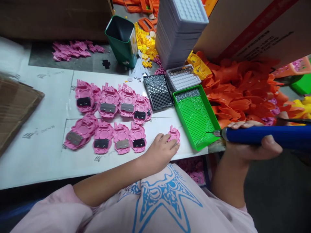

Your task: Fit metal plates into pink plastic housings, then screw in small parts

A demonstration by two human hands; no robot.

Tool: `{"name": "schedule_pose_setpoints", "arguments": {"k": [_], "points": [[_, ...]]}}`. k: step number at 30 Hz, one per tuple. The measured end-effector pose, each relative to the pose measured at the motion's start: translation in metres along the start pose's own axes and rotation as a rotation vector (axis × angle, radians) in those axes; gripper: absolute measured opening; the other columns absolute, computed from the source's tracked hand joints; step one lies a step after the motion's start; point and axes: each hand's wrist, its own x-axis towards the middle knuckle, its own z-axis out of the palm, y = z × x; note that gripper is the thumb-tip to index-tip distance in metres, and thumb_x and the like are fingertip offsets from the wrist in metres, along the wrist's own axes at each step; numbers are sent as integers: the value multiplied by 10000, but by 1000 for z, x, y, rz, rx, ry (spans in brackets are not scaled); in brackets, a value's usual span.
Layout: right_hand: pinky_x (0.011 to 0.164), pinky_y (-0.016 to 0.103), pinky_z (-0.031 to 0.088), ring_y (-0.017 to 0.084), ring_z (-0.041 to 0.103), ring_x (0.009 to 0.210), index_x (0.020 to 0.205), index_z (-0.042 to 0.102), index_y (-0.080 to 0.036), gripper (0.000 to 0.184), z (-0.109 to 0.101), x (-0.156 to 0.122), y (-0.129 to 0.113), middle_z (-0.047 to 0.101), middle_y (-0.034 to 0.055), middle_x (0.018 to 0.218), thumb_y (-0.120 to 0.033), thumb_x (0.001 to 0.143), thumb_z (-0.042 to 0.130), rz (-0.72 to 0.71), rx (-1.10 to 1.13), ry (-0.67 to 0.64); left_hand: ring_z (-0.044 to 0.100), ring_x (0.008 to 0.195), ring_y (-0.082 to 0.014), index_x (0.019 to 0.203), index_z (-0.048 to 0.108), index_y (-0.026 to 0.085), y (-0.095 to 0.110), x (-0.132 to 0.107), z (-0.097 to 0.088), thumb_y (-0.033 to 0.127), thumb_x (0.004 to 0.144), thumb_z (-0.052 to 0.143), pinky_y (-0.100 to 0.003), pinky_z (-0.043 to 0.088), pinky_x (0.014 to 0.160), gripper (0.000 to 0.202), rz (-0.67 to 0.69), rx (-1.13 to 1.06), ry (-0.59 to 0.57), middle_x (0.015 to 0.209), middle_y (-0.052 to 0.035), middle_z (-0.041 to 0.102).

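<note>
My right hand (252, 142) is wrapped round a blue electric screwdriver (264, 135), held level with its thin bit pointing left over the green screw tray (216, 121). Small screws lie in the tray's holes and heap at its far end. My left hand (163, 150) rests on a pink plastic housing (174, 134) near the table edge, fingers laid over its lower part, which is hidden. To its left, two rows of similar pink housings (121, 135) lie on the table, many with a black or grey plate screwed on.
A black screw tray (163, 103) and a white tray of small round parts (181, 84) stand behind the green one. Farther back are a tall stack of white trays (167, 42), a dark green bin (121, 48), yellow parts (145, 45) and heaped orange pieces (233, 87). Cardboard (17, 106) juts in left.
</note>
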Motion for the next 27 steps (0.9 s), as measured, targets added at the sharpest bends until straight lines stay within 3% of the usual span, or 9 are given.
{"name": "schedule_pose_setpoints", "arguments": {"k": [3, 6, 13, 18, 24, 27], "points": [[496, 330, 467, 152, 524, 467, 948, 563, -265, 349, 13, -19, -4, 549, -34, 603, -379, 640, 445, -72, 117, -222, 460, 1080, -279, 1180, 546, 152, 0, 1, 1, 190, 897, 459, -427, 310, 865, 299, 6, 5, -1, 1134, -96, 615], [546, 356, 488, 166, 557, 512, 1044, 545, -282, 380, 27, -37, 2, 571, -21, 646, -353, 676, 480, -3, 202, -347, 465, 1078, -273, 1194, 540, 156, 0, 1, 3, 195, 909, 443, -424, 311, 862, 303, 7, 1, 8, 1125, -96, 619], [598, 325, 492, 142, 566, 579, 859, 602, -276, 189, 47, -49, 28, 555, -13, 693, -364, 732, 495, 7, 234, -452, 460, 1099, -257, 1222, 531, 166, 1, 0, 3, 178, 901, 455, -422, 327, 872, 330, 3, 7, 20, 1206, -102, 590], [578, 324, 484, 137, 545, 560, 802, 603, -267, 197, 50, -49, 34, 521, -11, 688, -417, 725, 501, 34, 177, -445, 456, 1105, -258, 1214, 535, 168, 1, 2, -1, 183, 903, 453, -416, 333, 867, 322, -9, 3, -2, 1199, -101, 596], [580, 350, 492, 151, 541, 544, 1034, 507, -328, 377, 55, -49, 34, 519, -41, 663, -408, 667, 544, 97, 158, -354, 458, 1086, -272, 1220, 529, 156, 1, 2, 0, 203, 911, 443, -427, 329, 853, 324, -10, -6, -2, 1153, -103, 616], [577, 344, 488, 146, 540, 538, 1034, 495, -316, 386, 57, -50, 35, 524, -44, 658, -395, 660, 550, 98, 175, -347, 455, 1088, -272, 1231, 520, 156, 1, 2, 1, 211, 913, 443, -430, 327, 852, 332, -9, -14, -11, 1143, -106, 617]]}}
